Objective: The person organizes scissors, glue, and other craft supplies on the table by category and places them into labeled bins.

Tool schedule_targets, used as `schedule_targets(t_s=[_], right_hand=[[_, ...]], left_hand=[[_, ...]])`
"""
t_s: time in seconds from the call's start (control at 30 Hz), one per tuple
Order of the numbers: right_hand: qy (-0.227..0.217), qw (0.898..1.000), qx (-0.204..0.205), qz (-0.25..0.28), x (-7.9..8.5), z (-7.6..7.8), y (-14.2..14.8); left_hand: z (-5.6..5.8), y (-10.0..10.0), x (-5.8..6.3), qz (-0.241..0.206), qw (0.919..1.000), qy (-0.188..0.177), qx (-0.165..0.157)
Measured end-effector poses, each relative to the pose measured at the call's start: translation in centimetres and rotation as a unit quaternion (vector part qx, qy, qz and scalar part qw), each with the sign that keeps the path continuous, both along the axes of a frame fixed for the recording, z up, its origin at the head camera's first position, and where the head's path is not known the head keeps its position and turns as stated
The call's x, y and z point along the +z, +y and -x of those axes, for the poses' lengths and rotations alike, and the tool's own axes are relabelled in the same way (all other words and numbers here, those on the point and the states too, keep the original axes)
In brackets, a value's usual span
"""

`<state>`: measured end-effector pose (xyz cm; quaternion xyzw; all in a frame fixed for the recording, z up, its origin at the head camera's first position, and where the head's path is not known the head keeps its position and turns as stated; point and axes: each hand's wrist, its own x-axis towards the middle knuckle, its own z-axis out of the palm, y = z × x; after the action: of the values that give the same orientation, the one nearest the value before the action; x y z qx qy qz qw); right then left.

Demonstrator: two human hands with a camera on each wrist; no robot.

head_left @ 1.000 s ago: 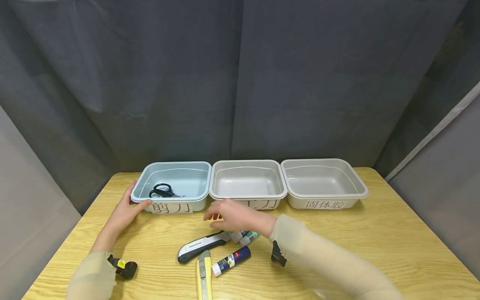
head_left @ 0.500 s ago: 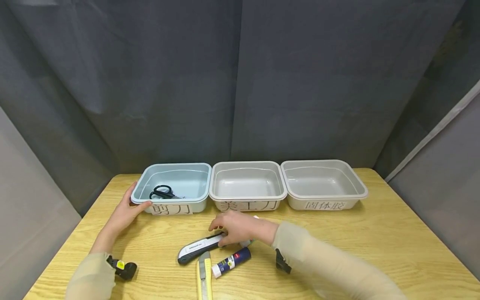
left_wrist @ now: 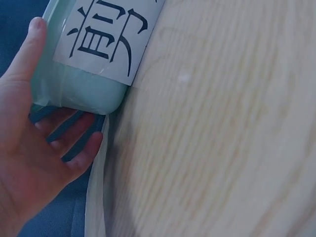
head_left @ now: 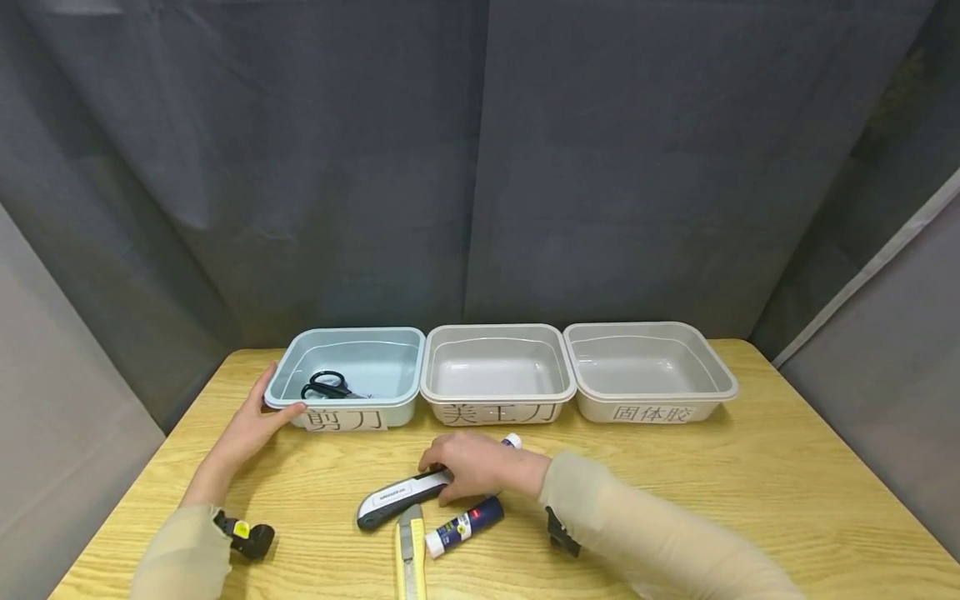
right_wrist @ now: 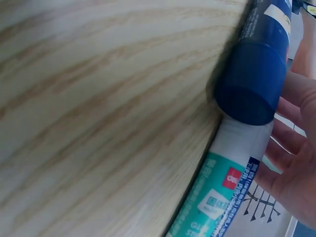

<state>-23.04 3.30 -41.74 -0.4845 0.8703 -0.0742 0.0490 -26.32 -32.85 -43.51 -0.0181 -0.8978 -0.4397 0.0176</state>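
At the left, a light-blue bin (head_left: 405,367) holds black-handled scissors (head_left: 330,386). My left hand (head_left: 251,425) grips its front left corner, thumb along the labelled front and fingers down the side; the left wrist view shows several fingertips hanging below. My right hand (head_left: 474,462) holds the far end of a grey-and-black utility knife (head_left: 397,497) lying on the table, thumb on the near side. The hand hides that end of the knife. Close by lie a dark-blue glue stick (head_left: 467,527) and a green-labelled glue stick (right_wrist: 210,197). A yellow utility knife (head_left: 410,554) lies nearer the front.
Beside the blue bin stand a middle grey bin (head_left: 498,387) and a right grey bin (head_left: 645,400), each with a paper label in front. A white-capped end (head_left: 513,441) shows beyond the right hand. Dark curtains (head_left: 480,167) hang behind the wooden table (head_left: 750,467).
My right hand has come down from above onto the end of the grey-and-black utility knife, its fingers closing round it. The left hand stays on the blue bin.
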Motion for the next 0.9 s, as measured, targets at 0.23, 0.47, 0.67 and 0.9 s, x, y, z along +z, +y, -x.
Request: schedule_targets(t_s=[0.23,0.47,0.67,0.9], right_hand=[[-0.001,1.000,-0.002,0.001,-0.09,-0.10,-0.11],[0.005,1.000,-0.003,0.004,-0.10,-0.14,-0.13],[-0.002,1.000,-0.011,0.019,-0.03,-0.12,0.02],[-0.013,0.999,-0.016,0.031,-0.07,0.03,0.36]], left_hand=[[-0.31,0.36,0.76,-0.011,0.9999,-0.009,-0.006],[-0.25,0.36,0.86,-0.037,0.9990,-0.013,-0.018],[0.01,0.10,0.56,-0.044,0.9987,-0.007,-0.023],[0.02,0.26,0.80,-0.018,0.9998,-0.008,-0.010]])
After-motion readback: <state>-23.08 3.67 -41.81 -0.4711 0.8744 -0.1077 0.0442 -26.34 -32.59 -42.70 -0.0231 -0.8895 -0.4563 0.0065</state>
